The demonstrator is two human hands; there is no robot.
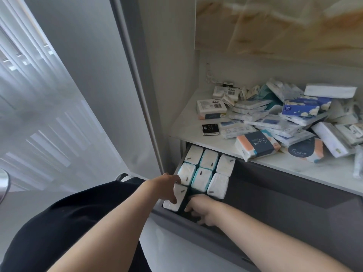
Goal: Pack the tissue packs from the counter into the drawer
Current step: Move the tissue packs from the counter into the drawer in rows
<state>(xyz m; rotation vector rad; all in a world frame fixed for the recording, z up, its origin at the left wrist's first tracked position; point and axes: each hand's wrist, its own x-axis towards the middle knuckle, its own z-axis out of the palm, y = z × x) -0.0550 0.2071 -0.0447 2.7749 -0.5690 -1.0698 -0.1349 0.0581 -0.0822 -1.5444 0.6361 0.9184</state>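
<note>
The dark grey drawer [279, 201] stands pulled open under the white counter [184, 122]. Several white tissue packs [208, 160] stand on edge in rows at its left end. My left hand [167, 186] grips one more white pack [176, 201] at the near left corner of the drawer, in line with the left row. Just right of that pack, my right hand [200, 208] reaches down into the dark gap, where its fingertips are hidden. On the counter lies a loose pile of tissue packs [275, 120] in white, blue and orange wrappers.
A tall grey cabinet panel [137, 91] rises directly left of the drawer and counter. Sheer curtains [39, 118] hang at far left. A marble backsplash [275, 26] stands behind the counter. The right part of the drawer shows bare dark floor.
</note>
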